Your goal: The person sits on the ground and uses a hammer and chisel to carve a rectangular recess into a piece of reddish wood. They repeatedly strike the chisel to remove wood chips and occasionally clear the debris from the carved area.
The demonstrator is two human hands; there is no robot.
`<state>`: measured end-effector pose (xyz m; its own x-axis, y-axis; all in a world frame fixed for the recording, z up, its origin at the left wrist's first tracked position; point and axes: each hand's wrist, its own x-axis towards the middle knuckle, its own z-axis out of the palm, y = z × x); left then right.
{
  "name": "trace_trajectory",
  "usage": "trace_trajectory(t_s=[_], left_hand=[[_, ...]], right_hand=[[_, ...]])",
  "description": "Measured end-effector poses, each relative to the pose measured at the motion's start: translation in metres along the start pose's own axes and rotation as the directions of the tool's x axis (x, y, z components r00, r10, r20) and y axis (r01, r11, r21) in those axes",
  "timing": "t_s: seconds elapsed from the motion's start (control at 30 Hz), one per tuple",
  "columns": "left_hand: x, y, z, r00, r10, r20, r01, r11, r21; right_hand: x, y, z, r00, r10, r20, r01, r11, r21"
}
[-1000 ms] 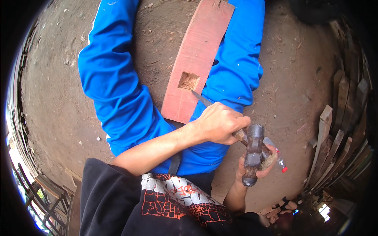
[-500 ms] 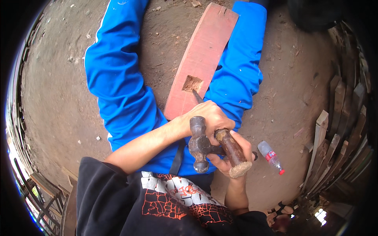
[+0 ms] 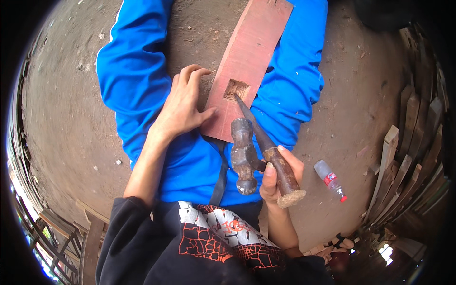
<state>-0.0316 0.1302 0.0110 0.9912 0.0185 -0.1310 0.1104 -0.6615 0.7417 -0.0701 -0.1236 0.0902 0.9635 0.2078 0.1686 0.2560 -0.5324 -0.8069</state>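
A reddish wooden board lies along my blue-trousered legs, with a roughly square hole cut into it near its closer end. My right hand grips a chisel by its brown wooden handle, and its blade slants up to the left with the tip at the hole. That same hand also holds a ball-peen hammer, whose metal head hangs just left of the chisel; most of the hammer's handle is hidden. My left hand is open with fingers apart at the board's left edge, its thumb by the near corner.
On the dirt ground to the right lies a plastic bottle with a red cap and label. Many wooden pieces stand stacked along the right side. More timber is at the lower left. Part of a person's foot shows at the lower right.
My left hand has let go of the chisel and moved left to the board's edge, its fingers opening. The chisel and hammer have stayed in my right hand.
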Motion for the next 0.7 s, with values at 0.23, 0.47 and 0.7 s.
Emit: trace_trajectory(t_s=[0.23, 0.47, 0.7], left_hand=[[-0.013, 0.026, 0.039, 0.991, -0.109, 0.074, 0.105, 0.993, 0.050], [-0.034, 0.067, 0.078, 0.951, -0.288, -0.112, 0.292, 0.956, 0.025], [-0.029, 0.058, 0.098, 0.953, -0.277, -0.124, 0.291, 0.951, 0.105]], right_hand=[[-0.022, 0.021, 0.005, 0.997, -0.024, -0.069, 0.024, 1.000, 0.008], [-0.025, 0.047, -0.013, 0.936, 0.334, -0.112, -0.286, 0.906, 0.312], [-0.034, 0.069, -0.015, 0.935, 0.342, -0.096, -0.284, 0.882, 0.376]])
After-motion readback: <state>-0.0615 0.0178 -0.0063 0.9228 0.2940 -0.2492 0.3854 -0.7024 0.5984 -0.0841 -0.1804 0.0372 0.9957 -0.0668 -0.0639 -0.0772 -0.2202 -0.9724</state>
